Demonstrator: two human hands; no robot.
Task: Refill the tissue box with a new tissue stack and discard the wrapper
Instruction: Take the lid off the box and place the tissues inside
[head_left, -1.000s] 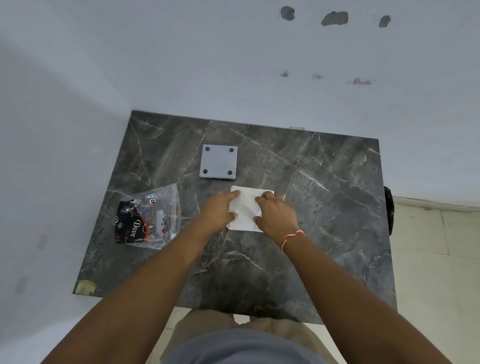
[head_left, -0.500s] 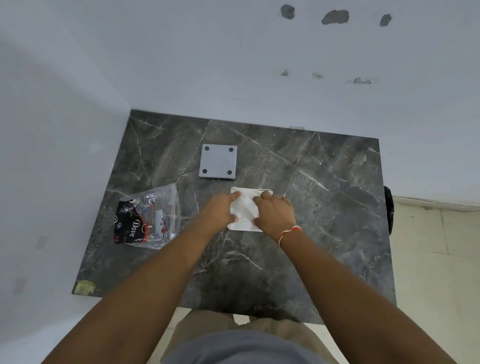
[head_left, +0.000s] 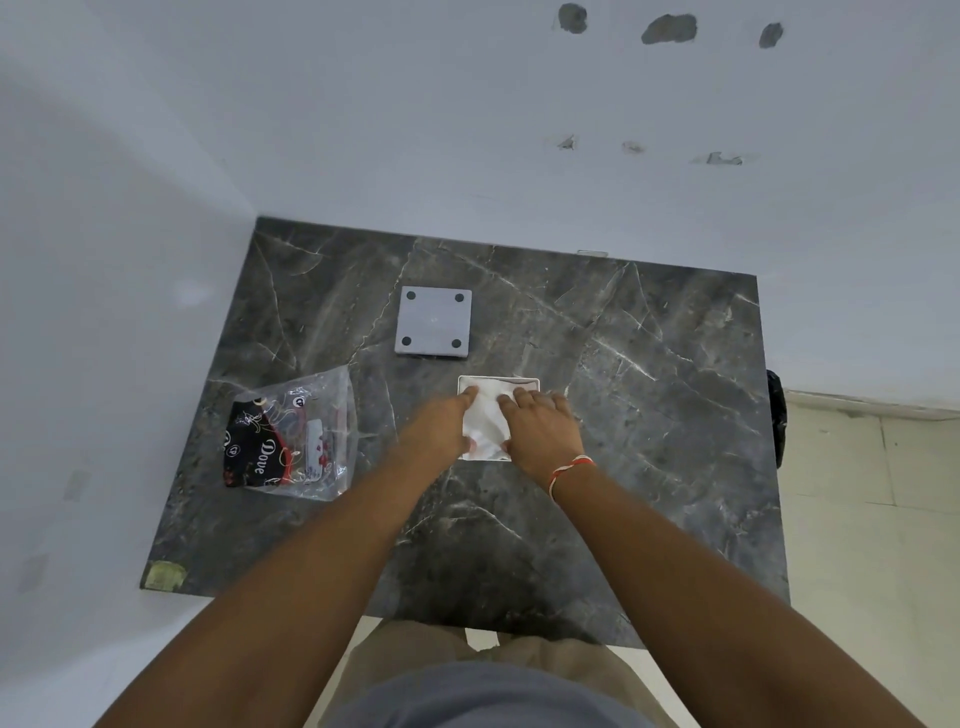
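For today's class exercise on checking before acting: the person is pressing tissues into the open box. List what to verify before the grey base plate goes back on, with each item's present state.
1. Tissue stack sits inside the tissue box: ok.
2. Tissues pressed flat below the rim: not ok, surface crumpled.
3. Left hand and right hand off the tissues: not ok, both press down.
4. Grey base plate within reach, beyond the box: ok.
5. Wrapper discarded: not ok, lies on the table.
6. Box corners undamaged: cannot tell.

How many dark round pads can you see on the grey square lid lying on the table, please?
4, one at each corner of the lid: far left, far right, near left, near right. None seems hidden.
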